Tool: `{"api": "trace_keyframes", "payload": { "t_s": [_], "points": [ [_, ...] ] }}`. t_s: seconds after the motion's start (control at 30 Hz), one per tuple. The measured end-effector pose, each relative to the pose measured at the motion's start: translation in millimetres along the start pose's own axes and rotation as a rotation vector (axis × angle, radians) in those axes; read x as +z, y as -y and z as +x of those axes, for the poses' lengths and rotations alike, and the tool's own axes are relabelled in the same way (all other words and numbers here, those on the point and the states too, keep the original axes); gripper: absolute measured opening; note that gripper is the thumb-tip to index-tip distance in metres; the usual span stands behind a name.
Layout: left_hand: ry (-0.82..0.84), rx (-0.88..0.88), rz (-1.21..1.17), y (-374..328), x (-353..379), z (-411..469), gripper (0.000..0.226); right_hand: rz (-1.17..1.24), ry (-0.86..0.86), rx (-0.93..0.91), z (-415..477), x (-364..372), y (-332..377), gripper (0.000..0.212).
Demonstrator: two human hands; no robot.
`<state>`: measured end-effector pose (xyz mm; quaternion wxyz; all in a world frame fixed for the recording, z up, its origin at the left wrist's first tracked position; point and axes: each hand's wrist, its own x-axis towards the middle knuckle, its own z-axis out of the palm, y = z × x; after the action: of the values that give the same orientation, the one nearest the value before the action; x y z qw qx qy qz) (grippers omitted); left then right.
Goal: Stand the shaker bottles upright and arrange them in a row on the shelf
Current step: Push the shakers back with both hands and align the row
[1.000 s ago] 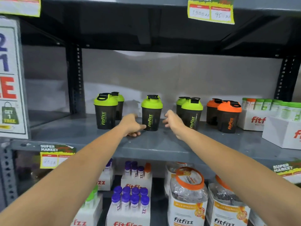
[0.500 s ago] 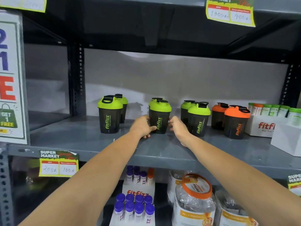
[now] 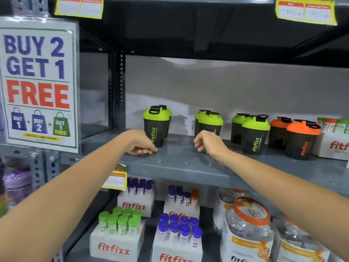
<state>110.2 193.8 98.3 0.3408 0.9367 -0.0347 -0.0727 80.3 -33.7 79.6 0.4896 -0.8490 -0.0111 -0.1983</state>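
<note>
My left hand [image 3: 143, 143] rests curled and empty on the shelf [image 3: 181, 167] near its front edge, beside the leftmost shaker bottles [image 3: 156, 125]. My right hand [image 3: 209, 142], loosely curled, holds nothing, just before the middle bottles [image 3: 209, 121]. All bottles stand upright toward the back edge; bare shelf lies between my hands.

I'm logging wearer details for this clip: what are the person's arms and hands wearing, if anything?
Nothing shows. Both forearms are bare as far as the frame edge, with no sleeves in view. The left hand and right hand have no gloves, and no watch, bracelet or ring is visible. Fingers are partly curled under, so rings cannot be fully ruled out.
</note>
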Motion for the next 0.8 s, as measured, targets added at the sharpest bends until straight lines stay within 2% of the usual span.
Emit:
{"api": "trace_keyframes", "payload": {
  "t_s": [0.07, 0.13, 0.2, 0.27, 0.33, 0.5, 0.7, 0.8],
  "points": [
    [-0.109, -0.028, 0.016, 13.3, -12.1, 1.8, 0.03, 0.024, 0.036, 0.014, 5.3, 23.5, 18.1, 0.028],
    [-0.182, 0.011, -0.022, 21.5, -13.7, 6.5, 0.032, 0.034, 0.065, 0.04, 9.0, 47.5, 31.4, 0.041],
    [-0.224, 0.082, -0.093, 24.5, -9.6, 12.7, 0.031, 0.059, 0.093, 0.061, 9.6, 65.5, 39.0, 0.034],
    [-0.24, 0.144, -0.13, 25.0, -6.1, 17.1, 0.038, 0.096, 0.091, 0.038, 10.8, 78.3, 41.1, 0.024],
    [-0.247, 0.186, -0.115, 22.5, -5.2, 21.6, 0.044, 0.092, 0.07, 0.004, 13.5, 85.8, 40.7, 0.022],
    [-0.236, 0.214, -0.088, 18.2, -5.7, 36.0, 0.04, 0.089, 0.044, 0.006, 18.6, 91.3, 35.8, 0.043],
    [-0.299, 0.224, 0.026, 17.6, -2.7, 48.9, 0.043, 0.138, 0.048, 0.047, 30.0, 93.7, 27.7, 0.026],
    [-0.358, 0.235, 0.08, 21.0, 1.1, 60.0, 0.051, 0.143, 0.041, 0.054, 34.5, 93.9, 25.1, 0.024]
  ]
}}
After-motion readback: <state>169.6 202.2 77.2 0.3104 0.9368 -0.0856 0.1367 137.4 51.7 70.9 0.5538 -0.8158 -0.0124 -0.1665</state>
